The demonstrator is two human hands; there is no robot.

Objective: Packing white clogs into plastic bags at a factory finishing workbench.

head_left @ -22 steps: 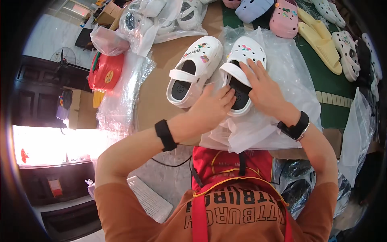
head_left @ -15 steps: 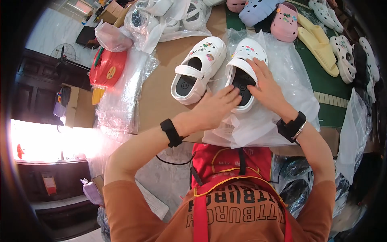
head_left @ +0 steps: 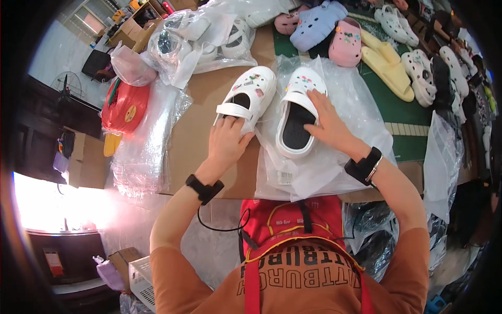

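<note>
Two white clogs with small colourful charms on their tops stand side by side, toes pointing away from me. My left hand (head_left: 226,144) is at the heel end of the left clog (head_left: 261,86), its fingers inside the foot opening behind the strap and its thumb outside. My right hand (head_left: 332,124) holds the right side of the other clog (head_left: 296,123), with its thumb over the opening's rim and its fingers along the strap. A dark insole shows inside that clog. Beneath it lies a clear plastic bag (head_left: 361,133).
Brown cardboard (head_left: 196,115) covers the left work surface. Bagged white shoes (head_left: 172,44), a red plastic roll (head_left: 124,107) and stacked clear bags (head_left: 149,138) lie left. Blue clogs (head_left: 319,26), a pink clog (head_left: 345,44) and yellow slides (head_left: 389,70) rest on the green mat (head_left: 410,149).
My left hand has left the right clog's opening and moved left into the left clog's heel opening. My right hand stays on the right clog. The whole view has shifted slightly.
</note>
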